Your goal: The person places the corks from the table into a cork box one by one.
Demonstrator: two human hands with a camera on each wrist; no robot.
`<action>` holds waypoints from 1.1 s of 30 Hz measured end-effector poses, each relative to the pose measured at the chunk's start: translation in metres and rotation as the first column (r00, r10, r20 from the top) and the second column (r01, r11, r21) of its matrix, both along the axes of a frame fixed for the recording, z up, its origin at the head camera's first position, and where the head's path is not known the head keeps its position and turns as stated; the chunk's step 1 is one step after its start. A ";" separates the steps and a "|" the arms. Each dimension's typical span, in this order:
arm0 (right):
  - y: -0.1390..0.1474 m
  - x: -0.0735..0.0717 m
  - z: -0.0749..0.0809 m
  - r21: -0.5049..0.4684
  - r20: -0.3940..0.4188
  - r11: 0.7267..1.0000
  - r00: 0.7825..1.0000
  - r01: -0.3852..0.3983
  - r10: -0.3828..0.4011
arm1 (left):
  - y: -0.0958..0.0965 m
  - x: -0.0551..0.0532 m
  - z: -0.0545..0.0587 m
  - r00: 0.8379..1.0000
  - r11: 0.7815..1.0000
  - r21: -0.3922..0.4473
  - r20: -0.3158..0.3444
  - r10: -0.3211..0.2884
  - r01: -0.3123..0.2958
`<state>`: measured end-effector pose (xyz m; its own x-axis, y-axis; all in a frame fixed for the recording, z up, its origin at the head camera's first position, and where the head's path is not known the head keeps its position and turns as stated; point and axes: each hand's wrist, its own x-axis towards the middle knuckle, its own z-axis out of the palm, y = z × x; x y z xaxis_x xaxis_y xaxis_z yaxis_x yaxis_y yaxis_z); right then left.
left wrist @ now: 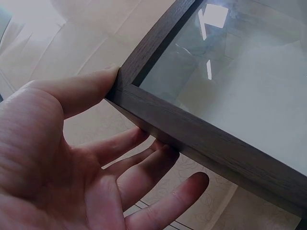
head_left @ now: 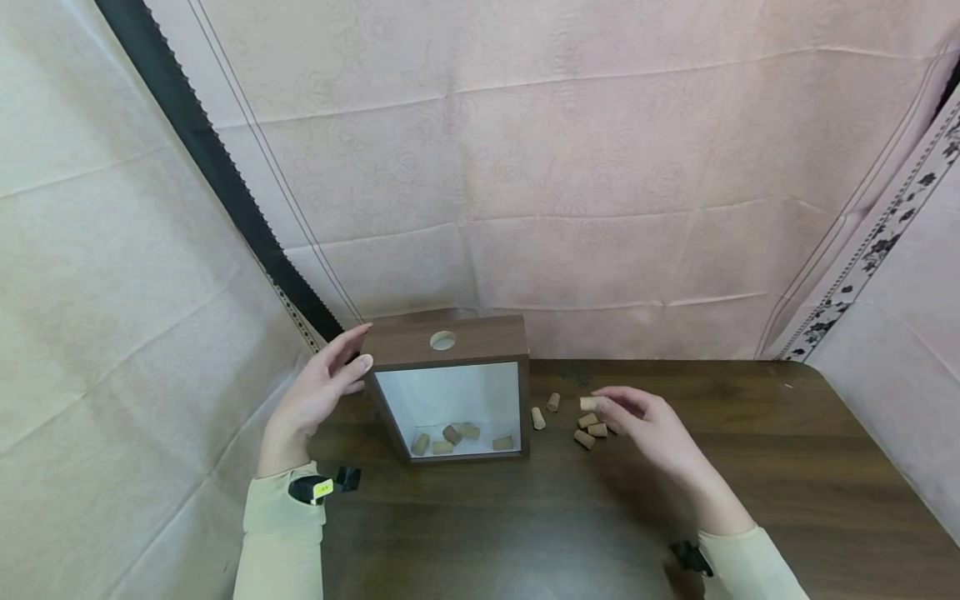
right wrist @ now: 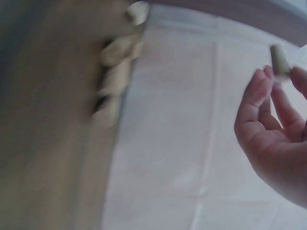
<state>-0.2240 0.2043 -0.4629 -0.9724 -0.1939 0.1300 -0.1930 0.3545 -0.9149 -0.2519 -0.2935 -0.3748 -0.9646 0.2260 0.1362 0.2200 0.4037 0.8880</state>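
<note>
The right hand (head_left: pixel 645 429) pinches a cork (head_left: pixel 588 403) between thumb and fingertips, raised above the tabletop (head_left: pixel 465 533) to the right of the box. It should be light and slightly springy, with a dry surface unlikely to slip; gripping its sides near one end seems enough. Under that hand lie loose corks (head_left: pixel 584 439), their exact number hard to tell because the hand covers part and the right wrist view is blurred. Farther left, the left hand (head_left: pixel 315 396) grips the box (head_left: pixel 448 400) at its upper corner, thumb in front, fingers behind. The box looks stiff, its clear front perhaps fragile, so the wooden frame is the better hold. More corks (head_left: pixel 451 434) lie inside; pale cloth (head_left: pixel 600 208) hangs beyond.
</note>
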 end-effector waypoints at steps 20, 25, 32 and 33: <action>-0.126 -0.029 0.115 -0.309 -0.265 0.930 0.957 -0.200 0.118 | 0.001 0.005 0.004 1.000 1.000 0.000 0.006 0.005 -0.005; -0.145 -0.033 0.124 -0.251 -0.281 0.944 0.949 -0.216 0.142 | 0.001 0.006 0.004 1.000 1.000 0.002 0.004 0.007 -0.007; -0.168 -0.039 0.134 -0.058 -0.280 0.964 0.931 -0.261 0.235 | 0.002 0.007 0.004 1.000 1.000 0.011 0.011 0.007 -0.007; -0.171 -0.040 0.136 -0.037 -0.284 0.965 0.928 -0.261 0.240 | 0.003 0.006 0.004 1.000 1.000 0.012 0.011 0.007 -0.007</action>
